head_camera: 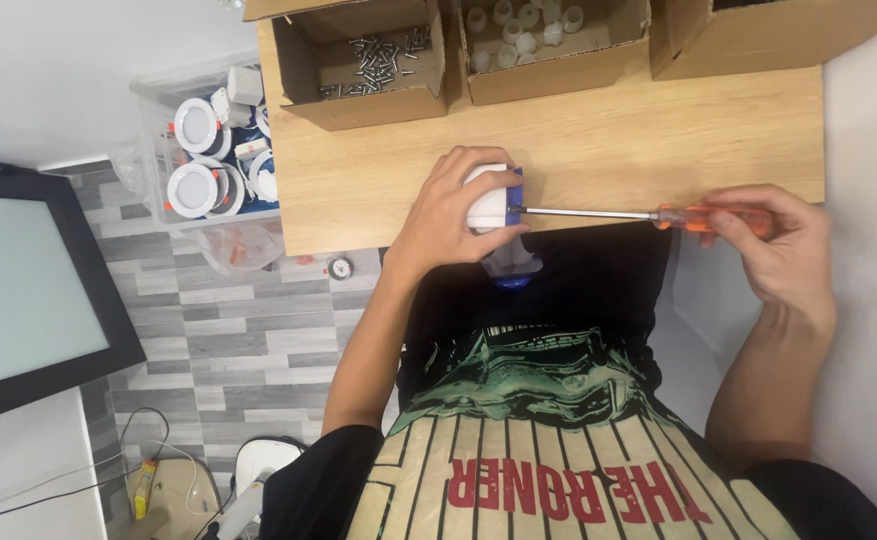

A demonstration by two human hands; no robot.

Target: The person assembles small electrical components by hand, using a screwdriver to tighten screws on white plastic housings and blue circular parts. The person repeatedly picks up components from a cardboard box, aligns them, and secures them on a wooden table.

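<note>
**Screwdriver set against a small white fitting at the table edge**

Much of the white fitting (487, 205) is hidden under the left hand (449, 215), which is clamped over its top at the near edge of the wooden table (579, 150); its full shape cannot be made out; a blue part (515, 190) shows at its side and another blue piece below the table edge is blurred. The right hand (774, 245) is closed round the orange handle of the screwdriver (649, 214); the metal shaft runs level to the fitting, the tip hidden where it meets the blue part. Along the far edge stand three open cardboard boxes, all cut off by the frame: one (359, 95) holds loose metal screws, the next (549, 70) small white parts, and what the third (759, 40) holds cannot be seen. Beside the table a clear plastic bin (154, 160) holds round white lamp housings; a dark-framed screen (79, 270) is cut off at the edge of view.
</note>
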